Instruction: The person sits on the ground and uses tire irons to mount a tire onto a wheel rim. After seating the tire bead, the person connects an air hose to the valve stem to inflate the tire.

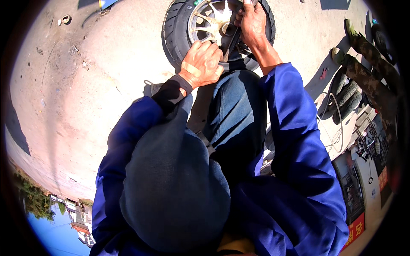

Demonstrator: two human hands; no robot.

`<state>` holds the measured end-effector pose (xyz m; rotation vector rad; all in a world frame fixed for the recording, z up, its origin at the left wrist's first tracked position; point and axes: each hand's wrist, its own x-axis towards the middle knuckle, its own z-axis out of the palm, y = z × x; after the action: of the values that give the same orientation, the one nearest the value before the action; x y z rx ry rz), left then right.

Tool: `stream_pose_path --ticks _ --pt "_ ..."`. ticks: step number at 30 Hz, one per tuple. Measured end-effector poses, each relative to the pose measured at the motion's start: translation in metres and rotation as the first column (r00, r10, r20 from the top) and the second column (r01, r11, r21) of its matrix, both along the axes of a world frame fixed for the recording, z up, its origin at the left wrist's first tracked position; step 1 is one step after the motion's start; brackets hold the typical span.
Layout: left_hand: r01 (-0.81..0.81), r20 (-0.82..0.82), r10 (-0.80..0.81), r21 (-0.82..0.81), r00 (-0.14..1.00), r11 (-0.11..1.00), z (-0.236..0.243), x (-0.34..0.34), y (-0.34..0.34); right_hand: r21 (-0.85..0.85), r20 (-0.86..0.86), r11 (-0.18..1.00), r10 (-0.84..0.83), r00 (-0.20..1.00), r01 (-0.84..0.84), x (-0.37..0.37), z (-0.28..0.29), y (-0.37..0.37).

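Note:
A black tyre (175,27) on a cream spoked wheel rim (216,17) lies on the ground at the top of the head view, with a hollow hub at its middle. My right hand (253,26) is closed round a dark metal bar (234,42) over the wheel's right half, thumb along it; the bar slants down toward the near rim. My left hand (200,64) is curled at the wheel's near left edge, knuckles up, and its grip is hidden. My knees, in dark jeans, are just below the wheel.
A person's legs (367,81) in camouflage trousers stand at the right, beside several tyres (348,100) and a looped hose (341,132). Shopfronts with a red sign (354,228) show at lower right. Concrete ground (89,119) spreads leftward, with small debris and shadows.

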<state>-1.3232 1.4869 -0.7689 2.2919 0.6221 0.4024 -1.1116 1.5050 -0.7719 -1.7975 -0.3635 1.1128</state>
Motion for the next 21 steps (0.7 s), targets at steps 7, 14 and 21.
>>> stream_pose_path --ticks 7,14,21 --pt "-0.353 -0.065 0.417 0.424 0.906 0.834 -0.002 -0.011 0.072 0.226 -0.017 0.97 -0.092 0.996 0.094 -0.039 0.078 -0.029" --pt "-0.343 -0.154 0.387 0.249 0.909 0.905 -0.053 0.0 0.103 0.202 0.144 0.978 0.012 0.99 -0.041 -0.12 0.159 -0.121" --pt "-0.379 -0.092 0.395 0.15 0.914 0.913 -0.057 -0.01 0.108 0.523 0.138 0.849 -0.001 0.99 -0.072 -0.134 0.192 -0.165"
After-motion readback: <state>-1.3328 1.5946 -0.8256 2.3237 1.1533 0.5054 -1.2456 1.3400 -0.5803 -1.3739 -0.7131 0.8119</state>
